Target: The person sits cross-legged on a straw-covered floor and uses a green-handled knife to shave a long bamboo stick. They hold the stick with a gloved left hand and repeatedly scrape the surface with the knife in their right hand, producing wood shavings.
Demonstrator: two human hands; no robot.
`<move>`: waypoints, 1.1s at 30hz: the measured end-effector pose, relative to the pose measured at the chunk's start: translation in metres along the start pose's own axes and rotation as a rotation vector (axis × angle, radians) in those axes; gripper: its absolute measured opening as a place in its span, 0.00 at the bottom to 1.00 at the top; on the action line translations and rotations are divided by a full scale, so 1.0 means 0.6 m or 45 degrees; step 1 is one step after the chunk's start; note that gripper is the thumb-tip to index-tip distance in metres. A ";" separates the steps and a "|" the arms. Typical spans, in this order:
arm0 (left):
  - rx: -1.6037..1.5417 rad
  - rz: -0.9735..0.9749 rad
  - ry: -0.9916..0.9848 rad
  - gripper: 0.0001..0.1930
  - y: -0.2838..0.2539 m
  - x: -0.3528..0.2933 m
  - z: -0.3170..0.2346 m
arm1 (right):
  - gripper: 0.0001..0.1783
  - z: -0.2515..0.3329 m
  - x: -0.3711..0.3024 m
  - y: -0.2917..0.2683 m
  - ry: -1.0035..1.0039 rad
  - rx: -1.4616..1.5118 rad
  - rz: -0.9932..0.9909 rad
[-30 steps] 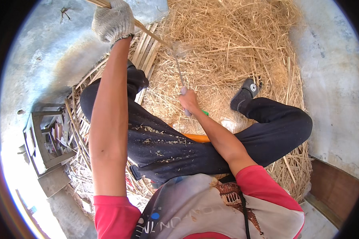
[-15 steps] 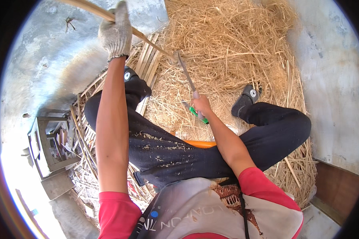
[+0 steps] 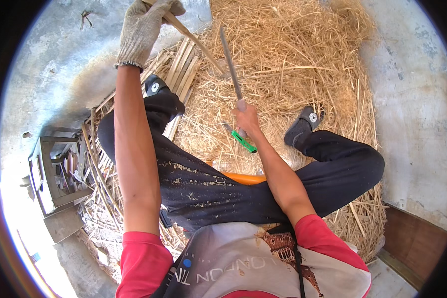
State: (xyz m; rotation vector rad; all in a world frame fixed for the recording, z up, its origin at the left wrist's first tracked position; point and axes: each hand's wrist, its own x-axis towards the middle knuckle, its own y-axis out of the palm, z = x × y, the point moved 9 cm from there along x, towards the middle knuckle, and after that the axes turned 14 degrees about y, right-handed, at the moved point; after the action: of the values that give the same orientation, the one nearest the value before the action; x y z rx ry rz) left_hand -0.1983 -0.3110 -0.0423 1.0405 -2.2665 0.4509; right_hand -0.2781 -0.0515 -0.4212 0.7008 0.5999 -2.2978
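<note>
My left hand (image 3: 141, 35), in a knitted off-white glove, is raised at the upper left and closed around a pale bamboo strip (image 3: 197, 43). The strip slants down to the right, and its lower end is beside the blade over the straw. In my bare right hand (image 3: 247, 119) is the handle of a long knife (image 3: 228, 57), its narrow blade pointing away from me. Just below that hand lies a green box cutter (image 3: 243, 141) with a short blade showing.
Straw-like shavings (image 3: 293, 54) cover the floor and heap up at the far side. Split bamboo strips (image 3: 182, 67) lie by my left shoe (image 3: 156, 87). A wooden crate (image 3: 59, 171) stands at the left. Pale walls (image 3: 412, 99) rise on both sides. Something orange (image 3: 243, 178) shows between my legs.
The knife has swung up and away from me, its blade now extending past the strip's lower end. My left hand has moved slightly up and turned, and the strip slants more steeply.
</note>
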 end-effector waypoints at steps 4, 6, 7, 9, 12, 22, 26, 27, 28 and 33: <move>-0.055 -0.427 -0.307 0.21 -0.007 -0.027 0.048 | 0.11 0.017 -0.052 0.038 0.296 -0.151 0.192; -0.158 -0.386 -0.238 0.24 -0.003 -0.018 0.054 | 0.13 0.032 -0.044 0.038 0.164 -0.221 0.106; -0.208 -0.367 -0.204 0.25 -0.001 -0.016 0.054 | 0.13 0.041 -0.043 0.038 0.099 -0.258 0.064; -0.262 -0.219 -0.150 0.26 0.019 -0.016 0.037 | 0.15 0.066 -0.052 0.036 0.052 -0.246 0.058; -0.423 -0.109 -0.172 0.26 0.038 -0.014 0.040 | 0.16 0.088 -0.060 0.038 -0.047 -0.309 -0.014; -0.692 0.016 -0.214 0.16 0.047 -0.022 0.055 | 0.10 0.068 -0.062 0.030 -0.016 -0.071 0.061; -0.880 0.205 -0.164 0.12 0.062 -0.004 0.053 | 0.11 -0.014 0.007 0.052 0.094 -0.152 -0.017; -0.941 0.266 -0.148 0.11 0.065 -0.002 0.050 | 0.12 -0.042 0.021 0.046 0.257 -0.219 -0.038; -0.689 0.137 -0.225 0.13 0.056 -0.013 0.065 | 0.14 -0.046 -0.001 0.036 0.360 -0.225 0.040; -0.715 0.300 -0.219 0.15 0.069 -0.014 0.057 | 0.10 -0.027 -0.007 0.026 0.176 -0.120 0.110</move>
State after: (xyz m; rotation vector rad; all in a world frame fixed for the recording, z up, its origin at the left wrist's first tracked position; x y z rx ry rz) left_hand -0.2390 -0.2978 -0.0761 0.5450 -2.4644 -0.1938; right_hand -0.2592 -0.0510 -0.4342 0.8286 0.7229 -2.1392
